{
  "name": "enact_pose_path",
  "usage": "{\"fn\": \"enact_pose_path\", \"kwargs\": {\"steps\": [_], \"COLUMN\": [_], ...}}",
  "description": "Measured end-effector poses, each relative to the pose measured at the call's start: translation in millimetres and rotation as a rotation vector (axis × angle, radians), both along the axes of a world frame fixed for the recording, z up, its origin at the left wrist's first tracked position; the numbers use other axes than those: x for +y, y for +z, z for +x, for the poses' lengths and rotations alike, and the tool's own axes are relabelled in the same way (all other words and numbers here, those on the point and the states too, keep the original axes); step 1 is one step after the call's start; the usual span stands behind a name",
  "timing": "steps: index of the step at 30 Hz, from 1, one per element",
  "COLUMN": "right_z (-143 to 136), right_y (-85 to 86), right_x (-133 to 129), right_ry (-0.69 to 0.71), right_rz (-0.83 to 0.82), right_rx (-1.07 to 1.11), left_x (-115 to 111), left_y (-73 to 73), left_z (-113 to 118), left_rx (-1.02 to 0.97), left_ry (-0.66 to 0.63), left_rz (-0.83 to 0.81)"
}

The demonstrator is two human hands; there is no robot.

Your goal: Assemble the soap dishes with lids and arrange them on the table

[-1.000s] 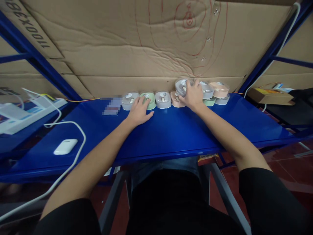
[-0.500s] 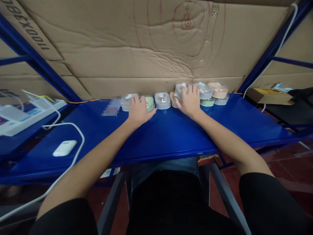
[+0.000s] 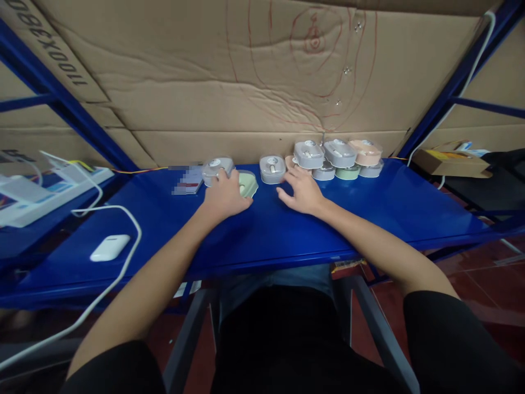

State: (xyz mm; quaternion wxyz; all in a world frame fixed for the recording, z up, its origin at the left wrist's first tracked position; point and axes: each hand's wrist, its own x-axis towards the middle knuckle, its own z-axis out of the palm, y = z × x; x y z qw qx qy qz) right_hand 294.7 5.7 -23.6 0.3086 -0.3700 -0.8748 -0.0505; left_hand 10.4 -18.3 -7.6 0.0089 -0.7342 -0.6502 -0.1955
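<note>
Above the blue table, the cardboard wall is running out of view at the top. Your black sleeves are leaving at the bottom edge. Your left hand is covering the left part of the green box; your right hand is hiding much of the peach box, and whether it is touching that box cannot be told. A flat item beside the left grey box is showing mostly as pixelated blur.

Compared with half a second ago, your right hand is no longer covering the upper grey box: it is hanging lower, thumb spread wide, gripping nothing. That grey box is now sitting alone on the lower row. Your left hand is bringing the green box nearer to you.

Your left fingers and thumb are gripping the green box, which is standing forward of the left grey box and the middle grey box, between the two. It is showing pale green with rounded corners.
</note>
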Motion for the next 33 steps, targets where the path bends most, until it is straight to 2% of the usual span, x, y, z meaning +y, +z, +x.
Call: {"fn": "enact_pose_path", "kwargs": {"steps": [2,5,8,11,15,18,21,25,27,30,33], "right_z": [8.7,16.7,19.1,20.7,27.2,36.0,51.3,78.8,89.6,96.4,93.0], "right_y": [2.3,6.0,8.0,7.3,8.2,18.2,36.3,54.8,55.3,48.0,40.5], "right_x": [7.8,11.1,5.3,-3.1,-6.6,-4.2,-3.1,-1.3,2.7,10.9,14.4], "right_ry": [0.031,0.148,0.302,0.395,0.343,0.3,0.245,0.049,-0.059,-0.146,-0.162], "right_rz": [-0.051,-0.119,-0.207,-0.316,-0.37,-0.373,-0.399,-0.508,-0.578,-0.655,-0.602], "right_rx": [0.042,0.078,0.039,-0.037,-0.038,-0.016,-0.014,-0.106,-0.179,-0.288,-0.348], "left_x": [-8.7,-18.2,-24.4,-26.0,-20.4,-15.1,-11.6,-8.3,-6.7,-5.3,-6.2], "left_y": [10.2,25.8,33.5,27.3,4.9,-5.6,-1.3,13.7,17.3,16.7,14.2], "left_z": [-13.8,-23.5,-13.2,6.8,24.4,24.7,15.7,-1.7,-7.5,-9.2,-5.1], "left_rx": [0.024,0.003,-0.08,-0.166,-0.331,-0.386,-0.33,-0.184,-0.137,-0.095,-0.102], "left_ry": [-0.12,-0.405,-0.661,-0.816,-0.679,-0.627,-0.596,-0.537,-0.519,-0.517,-0.522], "left_rz": [-0.071,-0.179,-0.211,-0.229,-0.244,-0.271,-0.26,-0.296,-0.321,-0.348,-0.345]}}
